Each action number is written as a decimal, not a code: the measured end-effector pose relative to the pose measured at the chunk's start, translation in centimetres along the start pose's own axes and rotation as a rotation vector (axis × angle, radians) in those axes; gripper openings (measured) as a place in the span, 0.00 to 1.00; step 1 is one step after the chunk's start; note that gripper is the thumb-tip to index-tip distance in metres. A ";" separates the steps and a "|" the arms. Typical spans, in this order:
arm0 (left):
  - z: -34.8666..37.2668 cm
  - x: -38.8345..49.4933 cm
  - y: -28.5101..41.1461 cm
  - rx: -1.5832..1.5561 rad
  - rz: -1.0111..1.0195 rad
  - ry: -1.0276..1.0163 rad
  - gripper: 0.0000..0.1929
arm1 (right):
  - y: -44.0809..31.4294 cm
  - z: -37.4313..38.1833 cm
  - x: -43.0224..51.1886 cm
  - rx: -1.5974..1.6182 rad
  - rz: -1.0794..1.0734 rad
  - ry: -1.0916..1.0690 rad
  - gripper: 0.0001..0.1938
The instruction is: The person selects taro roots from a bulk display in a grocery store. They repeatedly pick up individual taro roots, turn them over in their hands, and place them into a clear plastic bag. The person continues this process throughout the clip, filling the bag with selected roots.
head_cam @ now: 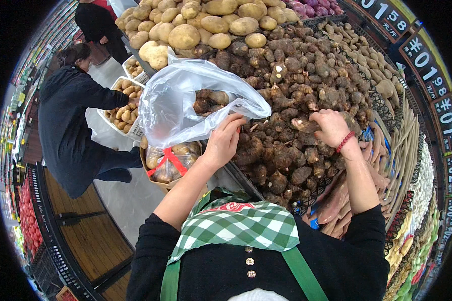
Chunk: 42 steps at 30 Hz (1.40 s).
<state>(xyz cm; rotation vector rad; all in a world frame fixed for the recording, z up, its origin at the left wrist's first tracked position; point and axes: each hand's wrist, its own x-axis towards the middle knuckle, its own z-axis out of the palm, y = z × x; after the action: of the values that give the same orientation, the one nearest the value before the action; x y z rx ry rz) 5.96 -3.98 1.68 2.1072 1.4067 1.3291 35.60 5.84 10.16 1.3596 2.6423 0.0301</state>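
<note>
A clear plastic bag [173,86] lies wide-mouthed on the heap, with several brown taro corms [209,101] inside it. My left hand [224,141] grips the bag's near rim with the fingertips. Over the pile of hairy brown taro [282,158], my right hand [329,128] has its thumb and fingers around one taro corm [303,125] with a pale end. A red bead bracelet [345,142] circles my right wrist. Part of that corm is hidden by my fingers.
Potatoes [214,24] are heaped at the far side, red onions [312,7] beyond. A tied bag of potatoes [173,161] sits in a cardboard box below my left forearm. At left a person [75,113] reaches into a white crate [135,129]. Long yams [403,143] and price signs [423,67] line the right.
</note>
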 end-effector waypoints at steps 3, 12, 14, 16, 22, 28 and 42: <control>0.2 0.0 -0.1 -0.034 -0.033 -0.009 0.09 | 0.8 -1.0 -0.6 -0.039 0.033 -0.037 0.17; 0.1 0.0 -0.2 -0.078 -0.031 0.014 0.05 | 2.1 -3.5 -0.5 0.066 -0.011 -0.229 0.18; 0.2 -0.1 -0.3 -0.082 -0.015 0.031 0.05 | 2.5 -3.8 -0.8 0.048 0.036 -0.186 0.16; 0.3 -0.1 -0.4 -0.087 -0.025 0.029 0.04 | 2.8 -3.9 -0.9 0.055 0.106 -0.085 0.15; 0.5 -0.3 -0.7 -0.081 -0.043 0.028 0.03 | 4.1 -3.6 0.6 0.059 0.250 0.134 0.13; 0.7 -0.2 -0.5 -0.054 -0.057 0.053 0.03 | 5.6 -1.1 3.0 0.120 0.321 0.418 0.17; 0.9 -0.4 -0.9 -0.017 -0.028 0.022 0.02 | -4.1 4.8 5.1 -0.233 0.117 -0.093 0.19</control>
<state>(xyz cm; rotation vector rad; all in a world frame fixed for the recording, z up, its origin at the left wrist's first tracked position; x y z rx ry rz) 6.11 -3.70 0.41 2.0604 1.4233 1.3526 30.17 7.31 4.33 1.3976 2.3931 0.2729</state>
